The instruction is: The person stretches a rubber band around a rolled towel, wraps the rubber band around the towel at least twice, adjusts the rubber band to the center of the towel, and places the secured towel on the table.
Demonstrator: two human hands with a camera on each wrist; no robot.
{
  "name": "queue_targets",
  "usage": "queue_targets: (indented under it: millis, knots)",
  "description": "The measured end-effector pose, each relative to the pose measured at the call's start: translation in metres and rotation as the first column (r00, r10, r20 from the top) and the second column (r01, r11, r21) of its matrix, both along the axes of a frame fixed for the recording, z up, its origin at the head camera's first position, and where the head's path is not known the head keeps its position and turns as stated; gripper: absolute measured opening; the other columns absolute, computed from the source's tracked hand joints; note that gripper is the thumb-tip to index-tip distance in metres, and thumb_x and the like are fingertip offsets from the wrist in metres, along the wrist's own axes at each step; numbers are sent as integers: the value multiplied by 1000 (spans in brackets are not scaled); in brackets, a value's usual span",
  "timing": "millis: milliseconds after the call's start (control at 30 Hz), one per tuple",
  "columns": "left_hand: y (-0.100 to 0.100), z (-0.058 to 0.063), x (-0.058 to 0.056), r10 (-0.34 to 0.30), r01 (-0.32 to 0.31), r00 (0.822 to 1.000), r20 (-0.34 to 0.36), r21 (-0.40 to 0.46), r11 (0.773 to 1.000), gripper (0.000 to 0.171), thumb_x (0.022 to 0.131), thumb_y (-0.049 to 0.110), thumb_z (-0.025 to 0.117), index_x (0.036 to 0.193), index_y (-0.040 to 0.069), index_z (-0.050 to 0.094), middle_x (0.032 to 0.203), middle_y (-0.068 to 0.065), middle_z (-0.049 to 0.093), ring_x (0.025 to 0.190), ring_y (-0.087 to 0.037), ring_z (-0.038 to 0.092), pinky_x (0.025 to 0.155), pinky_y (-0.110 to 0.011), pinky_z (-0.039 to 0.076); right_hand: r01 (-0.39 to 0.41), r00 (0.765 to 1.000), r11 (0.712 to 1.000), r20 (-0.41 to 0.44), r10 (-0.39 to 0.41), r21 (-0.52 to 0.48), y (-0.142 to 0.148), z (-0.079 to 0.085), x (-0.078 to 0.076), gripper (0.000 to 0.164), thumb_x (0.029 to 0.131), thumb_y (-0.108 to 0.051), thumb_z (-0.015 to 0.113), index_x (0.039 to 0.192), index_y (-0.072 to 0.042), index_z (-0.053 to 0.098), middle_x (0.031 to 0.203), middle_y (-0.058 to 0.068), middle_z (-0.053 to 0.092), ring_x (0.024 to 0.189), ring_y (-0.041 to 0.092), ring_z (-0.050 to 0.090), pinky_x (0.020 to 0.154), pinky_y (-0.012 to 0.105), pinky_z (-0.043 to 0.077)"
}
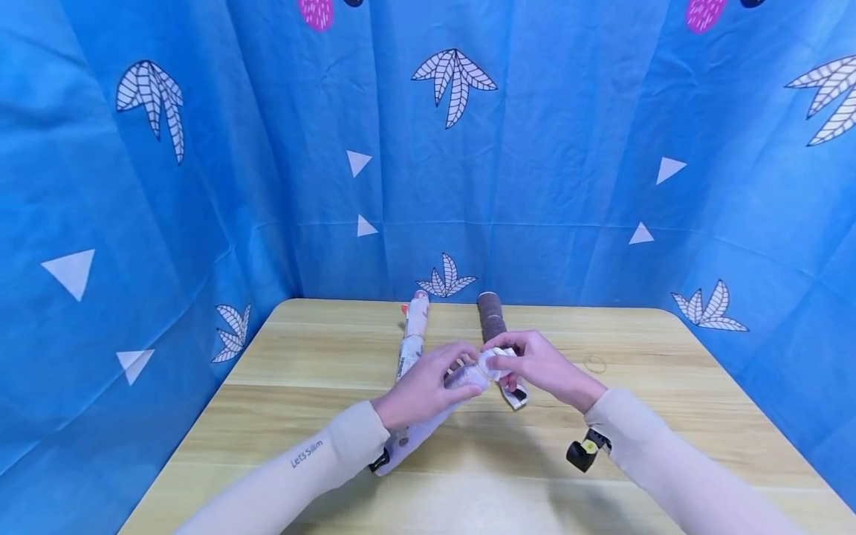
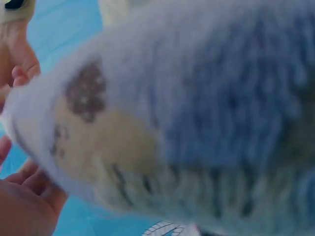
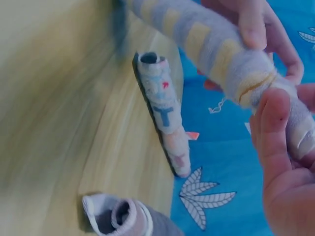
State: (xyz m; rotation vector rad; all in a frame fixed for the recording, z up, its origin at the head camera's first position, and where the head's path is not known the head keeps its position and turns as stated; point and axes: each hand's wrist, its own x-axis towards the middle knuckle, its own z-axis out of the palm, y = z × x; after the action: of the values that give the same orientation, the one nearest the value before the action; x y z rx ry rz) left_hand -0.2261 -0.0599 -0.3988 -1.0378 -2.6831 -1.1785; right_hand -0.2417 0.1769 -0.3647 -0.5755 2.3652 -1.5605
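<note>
A rolled towel (image 1: 417, 435) with lavender and yellow stripes is held slantwise above the table. My left hand (image 1: 428, 383) grips it around its body, near the far end. At that end, my right hand (image 1: 538, 364) pinches the whitish tip with thumb and fingers. A thin tan rubber band (image 3: 256, 88) circles the roll between the two hands in the right wrist view. Up close in the left wrist view, the same towel (image 2: 197, 98) shows plush fabric with an animal-like print, blurred. The left palm is partly hidden by the roll.
Two more rolls lie on the wooden table (image 1: 301, 371): a white printed one (image 1: 416, 319) at back left and a brown one (image 1: 491, 312) with a white end. A thin loop (image 1: 605, 365) lies right of my hands. Blue patterned curtain (image 1: 568, 148) encloses the back and sides.
</note>
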Motion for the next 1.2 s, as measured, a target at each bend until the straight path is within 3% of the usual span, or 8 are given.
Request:
queue_targets:
  millis: [133,333,533,667,867,933,1100,1200]
  knots:
    - [3,-3,4,-23,-2,978,-209,-118,993,40,99,33,63,138,35,52,132,8,59,98,-8,62,81,-27,55,29,998,999,53,-27,-33,1,-3,0,32,93,-17,66,118,2,66,95,13,69,73,21,64,67,35,57]
    - [3,-3,5,-63,10,953,-297,-174,985,48,96,21,65,141,31,52,120,6,61,76,-6,57,62,-15,47,40,990,994,142,-26,-101,1,-8,2,30,95,-14,63,117,6,65,97,12,69,74,20,61,68,32,55]
    - [5,-4,5,-90,3,905,-416,-206,979,40,93,17,66,131,22,58,107,5,60,66,-4,52,56,-11,42,64,988,991,150,-46,-120,-4,-13,2,29,92,-11,64,114,8,64,90,10,70,68,16,60,63,29,53]
    - [8,-4,4,-96,-1,893,-440,-215,977,33,91,14,66,123,20,59,101,6,57,65,-4,50,54,-11,40,69,989,990,140,-51,-122,-6,-14,3,28,91,-9,63,112,8,65,88,9,70,66,15,60,60,26,51]
    - [12,-5,2,-115,18,901,-418,-229,973,26,90,14,66,115,19,59,100,6,55,63,-2,49,54,-9,39,67,989,991,137,-51,-119,-7,-14,3,25,91,-7,62,111,8,65,85,8,69,64,14,58,58,25,50]
    - [11,-5,1,-119,40,918,-379,-210,977,25,91,13,65,113,20,58,100,7,55,66,-2,51,56,-10,42,53,990,992,137,-36,-118,-6,-13,3,25,91,-7,61,111,8,64,84,7,69,62,14,58,57,25,50]
    - [7,-6,-2,-101,95,987,-127,-47,994,27,91,12,63,114,26,56,105,7,62,84,-8,59,70,-20,50,-22,999,999,48,23,-27,-2,-7,4,23,95,-10,59,114,2,64,77,8,64,56,16,56,52,27,50]
    - [5,-6,-6,-95,94,995,26,48,994,30,91,11,61,114,30,56,112,5,64,92,-11,61,77,-25,51,-55,998,996,-38,58,69,1,-4,6,25,98,-18,62,118,-4,67,78,11,64,59,21,59,54,30,53]
